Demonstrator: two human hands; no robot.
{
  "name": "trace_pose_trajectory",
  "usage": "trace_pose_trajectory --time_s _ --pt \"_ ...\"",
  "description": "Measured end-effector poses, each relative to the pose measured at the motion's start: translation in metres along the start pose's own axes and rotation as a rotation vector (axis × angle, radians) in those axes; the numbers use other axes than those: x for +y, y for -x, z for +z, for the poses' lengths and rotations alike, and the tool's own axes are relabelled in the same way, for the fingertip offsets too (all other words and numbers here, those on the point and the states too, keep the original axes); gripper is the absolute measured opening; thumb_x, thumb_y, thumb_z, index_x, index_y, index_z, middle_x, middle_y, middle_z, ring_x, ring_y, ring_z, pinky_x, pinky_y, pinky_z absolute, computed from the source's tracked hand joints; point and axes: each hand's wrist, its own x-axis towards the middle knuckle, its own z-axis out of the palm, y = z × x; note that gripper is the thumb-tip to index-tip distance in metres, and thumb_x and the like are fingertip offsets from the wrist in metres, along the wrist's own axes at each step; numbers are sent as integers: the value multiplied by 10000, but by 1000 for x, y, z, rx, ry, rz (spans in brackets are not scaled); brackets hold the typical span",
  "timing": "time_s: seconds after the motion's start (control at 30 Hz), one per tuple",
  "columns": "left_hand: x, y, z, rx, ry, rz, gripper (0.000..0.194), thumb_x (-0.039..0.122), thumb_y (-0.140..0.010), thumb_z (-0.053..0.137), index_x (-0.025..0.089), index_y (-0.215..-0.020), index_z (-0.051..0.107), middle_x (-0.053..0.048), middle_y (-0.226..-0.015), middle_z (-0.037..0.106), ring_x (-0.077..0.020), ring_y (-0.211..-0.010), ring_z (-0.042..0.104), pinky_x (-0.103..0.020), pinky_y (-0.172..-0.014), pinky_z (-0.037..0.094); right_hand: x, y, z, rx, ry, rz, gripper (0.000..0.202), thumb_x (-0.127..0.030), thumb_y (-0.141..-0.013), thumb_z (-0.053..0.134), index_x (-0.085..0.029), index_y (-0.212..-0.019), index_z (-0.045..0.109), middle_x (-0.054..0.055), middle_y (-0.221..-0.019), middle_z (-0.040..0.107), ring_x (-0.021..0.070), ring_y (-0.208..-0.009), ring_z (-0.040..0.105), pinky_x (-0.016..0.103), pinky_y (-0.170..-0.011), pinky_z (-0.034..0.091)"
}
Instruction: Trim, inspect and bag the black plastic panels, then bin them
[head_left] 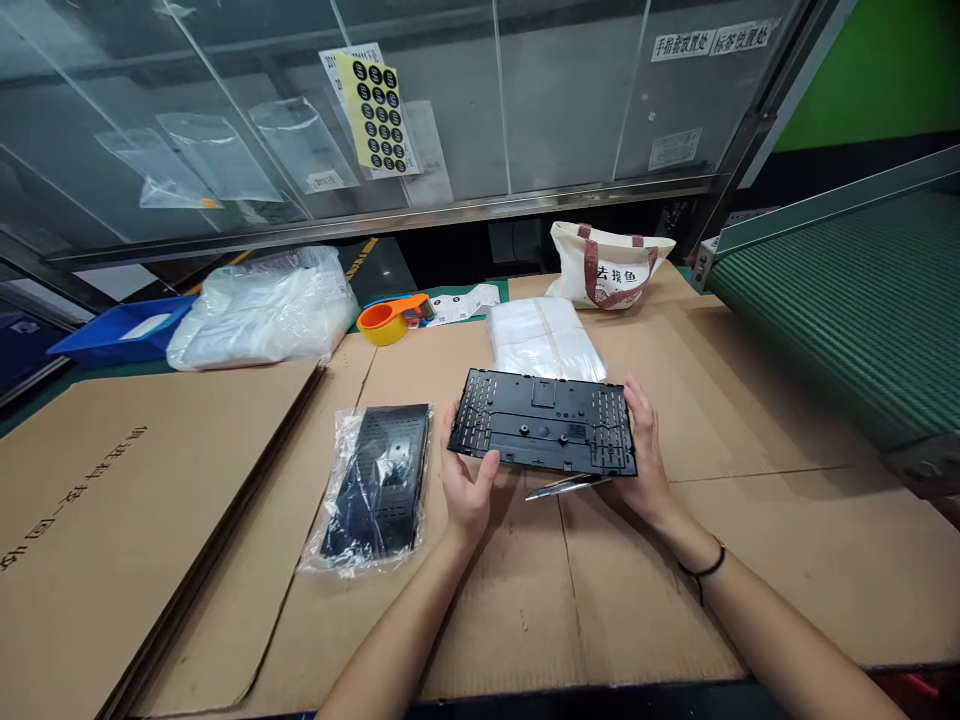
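Note:
A black plastic panel (547, 422) with slotted ends is held up above the cardboard, its ribbed side showing. My left hand (469, 490) grips its left end, thumb on the lower edge. Around the right end are the fingers of my right hand (643, 460). A thin shiny tool (562, 487), perhaps tweezers or scissors, sticks out below the panel by my right palm; its other end is hidden. Left of my left hand lies a similar black panel (379, 480) in a clear plastic bag.
Cardboard sheets (142, 500) are stacked at the left. Behind the held panel lie clear bags (544, 335), a tape dispenser (390, 318) and a cloth bag (607, 265). A wrapped bundle (262, 305) sits by a blue tray (124, 335). A green conveyor (855, 300) runs at right.

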Motion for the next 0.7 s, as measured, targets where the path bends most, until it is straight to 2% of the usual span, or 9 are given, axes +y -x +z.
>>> trace_pose_trajectory --time_s 0.1,0.27,0.47,0.6,0.7 --pt "-4 0 0 12 -32 60 764 433 -817 674 261 -1477 329 -85 -1563 316 -280 -1452 250 -405 -1201 182 4 2 2 -3 -96 27 804 -216 -885 560 -404 -1519 103 32 -1604 177 275 -1454 234 579 -1151 258" --pt "-8 -2 0 -5 -61 58 739 443 -814 683 285 -1462 365 -67 -1555 339 -266 -1451 256 -394 -1202 182 6 4 1 50 -165 60 825 -243 -881 586 -398 -1523 92 14 -1628 87 276 -1482 150 579 -1181 165" --pt "-11 0 0 -33 -71 49 682 445 -827 673 292 -1438 412 -50 -1566 322 -263 -1451 258 -377 -1199 187 5 3 1 95 -267 126 812 -301 -868 616 -395 -1514 134 23 -1623 110 295 -1473 187 585 -1174 178" --pt "-16 4 -1 -89 -35 18 747 448 -849 643 285 -1495 305 -63 -1586 272 -273 -1453 250 -400 -1199 199 2 0 1 130 -298 180 797 -340 -865 626 -360 -1511 160 44 -1617 147 262 -1477 185 527 -1190 180" --pt "-17 8 -2 -128 -69 46 832 417 -838 665 271 -1525 220 -77 -1595 243 -286 -1469 195 -423 -1211 176 -1 -2 1 147 -354 242 767 -371 -870 619 -329 -1502 187 75 -1603 196 242 -1471 210 495 -1193 194"
